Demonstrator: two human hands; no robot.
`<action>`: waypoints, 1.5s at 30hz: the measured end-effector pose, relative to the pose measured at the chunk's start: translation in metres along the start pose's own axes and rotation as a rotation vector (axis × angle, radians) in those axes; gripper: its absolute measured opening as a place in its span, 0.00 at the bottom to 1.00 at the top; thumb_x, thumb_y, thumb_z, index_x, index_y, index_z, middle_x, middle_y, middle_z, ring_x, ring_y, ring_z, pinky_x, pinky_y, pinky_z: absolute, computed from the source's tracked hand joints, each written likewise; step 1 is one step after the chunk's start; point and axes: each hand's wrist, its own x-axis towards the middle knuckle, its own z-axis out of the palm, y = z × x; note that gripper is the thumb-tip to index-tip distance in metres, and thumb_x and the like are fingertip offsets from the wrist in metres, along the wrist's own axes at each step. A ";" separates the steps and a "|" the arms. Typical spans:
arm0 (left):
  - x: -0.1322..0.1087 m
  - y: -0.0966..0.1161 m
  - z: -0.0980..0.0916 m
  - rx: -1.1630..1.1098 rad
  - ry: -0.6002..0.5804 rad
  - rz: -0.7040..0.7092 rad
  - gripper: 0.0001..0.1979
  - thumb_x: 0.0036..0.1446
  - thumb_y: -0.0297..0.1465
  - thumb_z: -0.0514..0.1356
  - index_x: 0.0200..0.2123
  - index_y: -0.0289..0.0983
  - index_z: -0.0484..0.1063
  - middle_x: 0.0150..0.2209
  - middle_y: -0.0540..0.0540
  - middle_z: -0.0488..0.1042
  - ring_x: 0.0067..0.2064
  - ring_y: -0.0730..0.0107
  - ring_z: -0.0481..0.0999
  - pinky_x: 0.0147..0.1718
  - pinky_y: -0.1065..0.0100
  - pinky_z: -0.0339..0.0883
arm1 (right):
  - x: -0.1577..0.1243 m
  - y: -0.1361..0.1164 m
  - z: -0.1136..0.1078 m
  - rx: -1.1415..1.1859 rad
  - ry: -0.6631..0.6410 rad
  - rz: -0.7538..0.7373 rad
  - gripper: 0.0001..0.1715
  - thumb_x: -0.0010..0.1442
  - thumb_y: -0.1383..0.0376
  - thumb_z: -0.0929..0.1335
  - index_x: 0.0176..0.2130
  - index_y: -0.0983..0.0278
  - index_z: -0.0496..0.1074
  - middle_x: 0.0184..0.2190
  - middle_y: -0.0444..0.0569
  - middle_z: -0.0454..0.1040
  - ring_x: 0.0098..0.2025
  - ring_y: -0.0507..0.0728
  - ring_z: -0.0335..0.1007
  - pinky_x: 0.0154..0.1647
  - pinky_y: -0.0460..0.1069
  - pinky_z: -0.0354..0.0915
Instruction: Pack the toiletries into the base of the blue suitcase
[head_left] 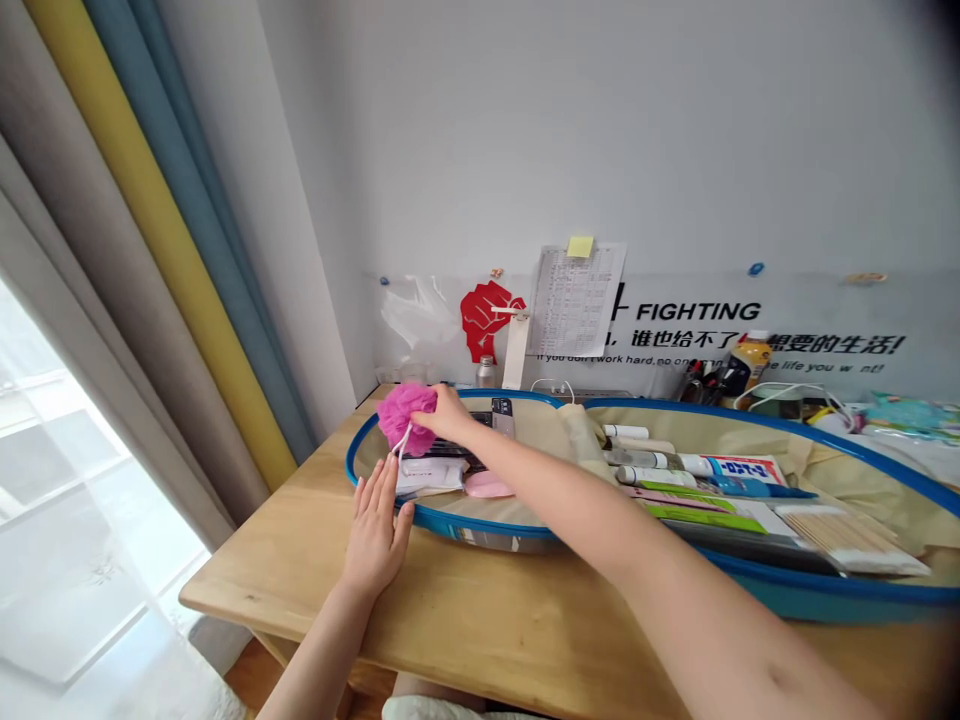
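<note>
My right hand (444,414) reaches across to the left end of a blue-rimmed open case (360,445) and grips a pink mesh bath puff (405,415) with a white cord loop. My left hand (375,528) lies flat on the wooden table (300,560), fingers stretched out and touching the case's near rim. Under the puff lie a white packet (429,474), a dark item and a pink flat piece (487,486).
The right half of the case holds tubes (731,467), green packages (701,515) and a bundle of wooden sticks (844,532). Against the wall stand a small bottle (486,371), a yellow bottle (748,364), cables and clutter. Curtains (172,260) hang at the left.
</note>
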 end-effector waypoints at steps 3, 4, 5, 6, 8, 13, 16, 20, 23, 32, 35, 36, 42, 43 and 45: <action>0.000 0.000 0.001 0.011 0.005 0.006 0.30 0.67 0.37 0.45 0.69 0.38 0.42 0.65 0.37 0.58 0.66 0.57 0.56 0.63 0.50 0.48 | 0.003 -0.004 0.032 -0.016 -0.087 0.013 0.35 0.53 0.53 0.71 0.56 0.63 0.61 0.56 0.58 0.65 0.60 0.64 0.60 0.58 0.58 0.61; 0.000 0.000 0.001 0.010 0.005 0.009 0.29 0.67 0.37 0.45 0.69 0.38 0.42 0.65 0.37 0.58 0.66 0.57 0.56 0.63 0.50 0.48 | 0.003 -0.003 0.038 -0.021 -0.127 0.006 0.35 0.55 0.52 0.70 0.57 0.64 0.62 0.57 0.58 0.64 0.59 0.63 0.61 0.57 0.58 0.62; 0.000 -0.001 0.001 0.009 0.002 0.010 0.29 0.67 0.36 0.45 0.69 0.38 0.43 0.65 0.38 0.58 0.66 0.58 0.56 0.63 0.50 0.47 | 0.004 -0.002 0.041 -0.026 -0.172 -0.007 0.32 0.58 0.52 0.68 0.56 0.64 0.63 0.56 0.58 0.65 0.57 0.62 0.63 0.56 0.59 0.63; 0.000 -0.001 0.001 0.009 -0.005 0.012 0.29 0.67 0.36 0.45 0.69 0.39 0.44 0.65 0.38 0.58 0.66 0.58 0.56 0.64 0.50 0.47 | 0.004 0.000 0.043 -0.031 -0.216 -0.024 0.29 0.60 0.53 0.67 0.56 0.63 0.64 0.56 0.56 0.66 0.54 0.60 0.65 0.54 0.59 0.65; 0.000 -0.001 0.000 0.013 -0.018 0.013 0.27 0.67 0.36 0.45 0.68 0.40 0.46 0.66 0.39 0.58 0.67 0.58 0.55 0.64 0.50 0.46 | 0.004 0.005 0.042 -0.045 -0.293 -0.058 0.22 0.63 0.56 0.65 0.54 0.63 0.67 0.53 0.53 0.68 0.51 0.58 0.68 0.51 0.58 0.67; 0.000 -0.001 -0.001 0.018 -0.019 0.016 0.26 0.67 0.36 0.44 0.67 0.40 0.51 0.65 0.39 0.59 0.67 0.58 0.54 0.64 0.50 0.45 | 0.000 0.009 0.031 -0.051 -0.361 -0.123 0.22 0.62 0.56 0.66 0.52 0.65 0.68 0.52 0.50 0.69 0.50 0.59 0.69 0.49 0.57 0.69; 0.000 -0.002 0.000 0.009 -0.018 0.014 0.26 0.67 0.37 0.44 0.67 0.40 0.52 0.66 0.39 0.58 0.67 0.57 0.54 0.63 0.50 0.46 | -0.005 0.007 0.015 -0.029 -0.334 -0.149 0.22 0.63 0.56 0.66 0.52 0.64 0.68 0.52 0.51 0.69 0.50 0.58 0.69 0.49 0.57 0.69; 0.000 -0.003 0.000 0.000 -0.010 0.010 0.26 0.67 0.37 0.45 0.67 0.41 0.52 0.65 0.40 0.59 0.67 0.57 0.55 0.64 0.49 0.46 | -0.015 0.017 -0.033 0.005 -0.243 -0.165 0.21 0.62 0.58 0.66 0.53 0.64 0.68 0.52 0.51 0.70 0.50 0.58 0.69 0.50 0.58 0.68; 0.000 -0.003 0.000 -0.003 -0.009 0.009 0.26 0.67 0.37 0.44 0.66 0.41 0.53 0.65 0.40 0.60 0.66 0.56 0.55 0.64 0.49 0.46 | -0.026 0.048 -0.092 -0.004 -0.124 -0.117 0.16 0.61 0.65 0.66 0.49 0.64 0.71 0.49 0.48 0.74 0.49 0.53 0.71 0.53 0.52 0.66; -0.002 -0.002 0.000 -0.004 -0.009 0.018 0.26 0.67 0.38 0.43 0.67 0.42 0.51 0.65 0.40 0.58 0.67 0.56 0.53 0.64 0.48 0.45 | -0.115 0.196 -0.252 -0.311 0.273 0.298 0.09 0.52 0.66 0.64 0.36 0.62 0.69 0.32 0.48 0.77 0.34 0.55 0.73 0.40 0.51 0.67; -0.002 -0.003 0.000 -0.003 -0.009 0.025 0.26 0.67 0.38 0.43 0.67 0.42 0.51 0.65 0.40 0.58 0.67 0.55 0.53 0.64 0.49 0.45 | -0.145 0.228 -0.271 -0.430 0.268 0.423 0.04 0.51 0.66 0.64 0.31 0.60 0.67 0.27 0.45 0.76 0.32 0.55 0.72 0.36 0.49 0.65; -0.002 -0.004 0.000 -0.003 -0.010 0.026 0.26 0.67 0.38 0.43 0.67 0.42 0.51 0.65 0.40 0.58 0.67 0.55 0.53 0.64 0.49 0.44 | -0.152 0.236 -0.275 -0.467 0.256 0.461 0.03 0.52 0.66 0.63 0.31 0.60 0.67 0.27 0.44 0.76 0.32 0.55 0.72 0.35 0.49 0.65; -0.001 -0.003 -0.001 -0.001 -0.015 0.026 0.26 0.67 0.37 0.43 0.67 0.42 0.51 0.66 0.41 0.57 0.68 0.56 0.53 0.64 0.50 0.44 | -0.176 0.271 -0.281 -0.693 0.017 0.637 0.12 0.60 0.58 0.65 0.30 0.62 0.71 0.35 0.55 0.76 0.38 0.57 0.72 0.39 0.53 0.66; -0.001 -0.003 -0.002 0.001 -0.010 0.026 0.26 0.67 0.37 0.43 0.67 0.42 0.51 0.66 0.41 0.58 0.67 0.56 0.53 0.64 0.50 0.44 | -0.178 0.275 -0.280 -0.718 -0.041 0.642 0.12 0.61 0.57 0.66 0.34 0.62 0.73 0.40 0.55 0.75 0.42 0.56 0.71 0.42 0.52 0.67; -0.001 -0.002 -0.001 0.008 -0.001 0.027 0.26 0.67 0.37 0.43 0.67 0.42 0.52 0.65 0.41 0.59 0.67 0.57 0.54 0.64 0.51 0.45 | -0.178 0.284 -0.277 -0.746 -0.147 0.636 0.12 0.63 0.58 0.65 0.44 0.61 0.72 0.49 0.52 0.71 0.47 0.54 0.69 0.48 0.52 0.67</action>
